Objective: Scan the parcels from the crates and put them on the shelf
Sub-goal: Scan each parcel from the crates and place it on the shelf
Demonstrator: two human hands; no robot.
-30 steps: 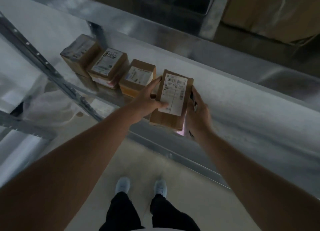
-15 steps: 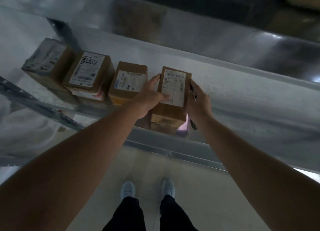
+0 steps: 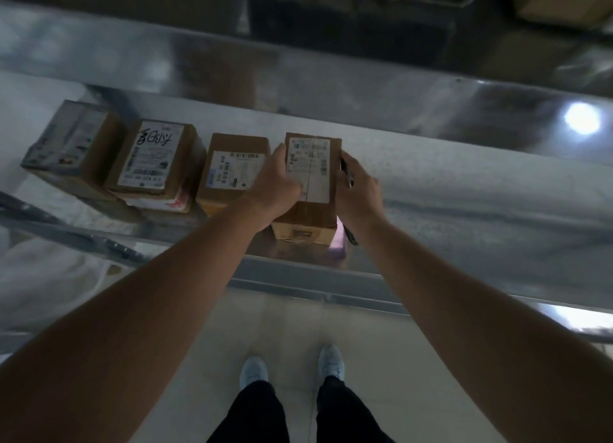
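Note:
A brown cardboard parcel (image 3: 311, 174) with a white label on top rests on the shiny metal shelf (image 3: 464, 190). My left hand (image 3: 277, 185) grips its left side, and my right hand (image 3: 356, 190) presses its right side while also holding a dark scanner (image 3: 347, 177) against the box. Three other labelled parcels stand in a row to the left: one right beside it (image 3: 232, 167), one with black handwriting (image 3: 156, 157) and a greyish one (image 3: 71, 137) at the far left.
The shelf surface stretches bare to the right of the held parcel. A metal front rail (image 3: 331, 296) edges the shelf above the pale floor. My feet in light shoes (image 3: 292, 369) stand below. A diagonal metal brace (image 3: 66, 237) crosses at the left.
The parcel has gone from lifted and tilted down onto the shelf, next to the third box. Both hands stay on it. The view has shifted rightward along the shelf.

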